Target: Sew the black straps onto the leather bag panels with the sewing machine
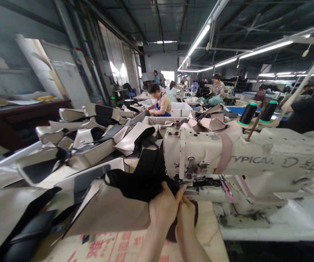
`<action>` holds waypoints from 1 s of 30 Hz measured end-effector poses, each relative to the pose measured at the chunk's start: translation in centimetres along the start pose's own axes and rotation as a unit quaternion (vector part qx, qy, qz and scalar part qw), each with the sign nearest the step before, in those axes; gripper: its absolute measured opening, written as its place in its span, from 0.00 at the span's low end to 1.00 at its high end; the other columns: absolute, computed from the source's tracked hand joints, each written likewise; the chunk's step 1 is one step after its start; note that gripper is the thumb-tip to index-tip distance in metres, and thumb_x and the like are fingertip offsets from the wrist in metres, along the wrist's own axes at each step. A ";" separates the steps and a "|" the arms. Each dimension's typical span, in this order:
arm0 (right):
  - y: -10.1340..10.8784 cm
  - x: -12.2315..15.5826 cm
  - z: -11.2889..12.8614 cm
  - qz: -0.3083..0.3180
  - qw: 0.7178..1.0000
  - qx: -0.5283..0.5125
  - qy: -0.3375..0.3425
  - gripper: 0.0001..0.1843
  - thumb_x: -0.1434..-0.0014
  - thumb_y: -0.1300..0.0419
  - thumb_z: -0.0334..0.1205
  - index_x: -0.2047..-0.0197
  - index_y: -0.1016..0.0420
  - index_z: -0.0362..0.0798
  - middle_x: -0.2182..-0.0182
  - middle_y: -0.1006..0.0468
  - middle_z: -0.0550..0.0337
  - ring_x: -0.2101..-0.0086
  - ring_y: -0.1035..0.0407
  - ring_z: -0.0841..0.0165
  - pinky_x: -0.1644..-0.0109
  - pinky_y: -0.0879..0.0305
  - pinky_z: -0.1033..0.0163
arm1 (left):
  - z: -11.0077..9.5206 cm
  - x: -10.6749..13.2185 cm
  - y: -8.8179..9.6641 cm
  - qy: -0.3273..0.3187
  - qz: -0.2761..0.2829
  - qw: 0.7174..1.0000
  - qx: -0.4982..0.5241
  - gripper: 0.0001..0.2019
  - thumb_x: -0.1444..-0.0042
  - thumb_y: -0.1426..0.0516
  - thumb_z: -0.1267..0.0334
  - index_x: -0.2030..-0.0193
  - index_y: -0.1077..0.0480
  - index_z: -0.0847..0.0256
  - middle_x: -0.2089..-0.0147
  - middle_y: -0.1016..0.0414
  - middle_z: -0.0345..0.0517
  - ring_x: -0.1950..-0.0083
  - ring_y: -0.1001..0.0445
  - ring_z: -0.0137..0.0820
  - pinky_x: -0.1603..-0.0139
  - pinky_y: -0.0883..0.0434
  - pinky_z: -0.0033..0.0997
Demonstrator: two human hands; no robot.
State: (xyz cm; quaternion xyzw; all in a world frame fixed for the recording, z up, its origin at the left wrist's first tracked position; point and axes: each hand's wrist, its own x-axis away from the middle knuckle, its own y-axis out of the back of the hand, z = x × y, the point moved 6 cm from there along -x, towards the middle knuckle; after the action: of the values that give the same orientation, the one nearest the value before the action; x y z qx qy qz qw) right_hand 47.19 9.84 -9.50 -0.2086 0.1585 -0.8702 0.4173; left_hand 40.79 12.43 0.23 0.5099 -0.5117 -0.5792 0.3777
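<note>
My left hand (pixel 164 205) is closed on a beige-and-black cover piece (pixel 113 207), pinching its black edge just under the head of the cream sewing machine (pixel 244 156). Close beside it, my right hand (pixel 185 214) grips the same black edge, fingers pressed together near the needle area (pixel 193 171). The piece drapes leftward over the cardboard-covered table (pixel 119 247). Whether the needle touches the fabric is hidden by my hands.
Stacks of similar beige and black pieces (pixel 91 142) fill the left and the space behind the machine. Two black thread cones (pixel 257 112) stand on top at the right. Several other workers sit at tables farther back; one person in black (pixel 309 109) is at the right.
</note>
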 end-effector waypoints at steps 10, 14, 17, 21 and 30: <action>-0.7 0.1 -0.2 0.035 0.994 -0.079 -0.069 0.22 0.55 0.38 0.50 0.63 0.25 0.39 0.71 0.23 0.52 0.71 0.31 0.65 0.68 0.36 0.65 | 0.5 0.4 -2.1 0.126 0.045 0.986 0.096 0.26 0.40 0.61 0.49 0.54 0.37 0.72 0.73 0.24 0.54 0.71 0.24 0.40 0.77 0.36 0.30; -0.4 -0.3 -0.7 0.040 0.995 -0.068 -0.059 0.22 0.54 0.39 0.52 0.66 0.24 0.39 0.73 0.24 0.52 0.71 0.31 0.65 0.69 0.37 0.66 | 0.3 0.3 -2.9 0.088 0.075 0.987 0.110 0.21 0.38 0.60 0.55 0.54 0.33 0.64 0.65 0.23 0.53 0.64 0.24 0.38 0.72 0.35 0.29; -0.1 -0.5 -0.9 0.037 0.997 -0.048 -0.046 0.21 0.53 0.38 0.52 0.67 0.24 0.39 0.73 0.23 0.53 0.70 0.31 0.66 0.67 0.37 0.67 | 0.3 0.2 -3.2 0.055 0.092 0.992 0.062 0.19 0.37 0.61 0.63 0.54 0.31 0.63 0.67 0.23 0.52 0.66 0.24 0.37 0.72 0.36 0.28; -0.1 -0.5 -0.8 0.038 0.998 -0.040 -0.038 0.22 0.51 0.39 0.52 0.64 0.24 0.39 0.70 0.23 0.52 0.68 0.31 0.66 0.65 0.36 0.66 | 0.2 0.0 -2.9 0.040 0.093 0.994 0.042 0.19 0.38 0.61 0.66 0.53 0.30 0.64 0.69 0.24 0.53 0.67 0.24 0.37 0.73 0.36 0.29; 0.1 -0.3 -1.0 0.016 0.999 -0.014 -0.033 0.21 0.51 0.40 0.53 0.71 0.24 0.39 0.80 0.28 0.57 0.77 0.36 0.71 0.76 0.43 0.70 | 0.6 -0.3 -3.4 0.054 0.099 0.992 0.055 0.19 0.40 0.56 0.58 0.53 0.30 0.63 0.71 0.25 0.53 0.70 0.25 0.37 0.73 0.36 0.29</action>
State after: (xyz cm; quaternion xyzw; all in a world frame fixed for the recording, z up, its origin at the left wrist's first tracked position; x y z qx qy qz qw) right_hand 46.96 10.13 -10.49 -0.2401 0.1600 -0.8540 0.4329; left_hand 40.60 13.49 -3.05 0.5072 -0.5697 -0.4819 0.4313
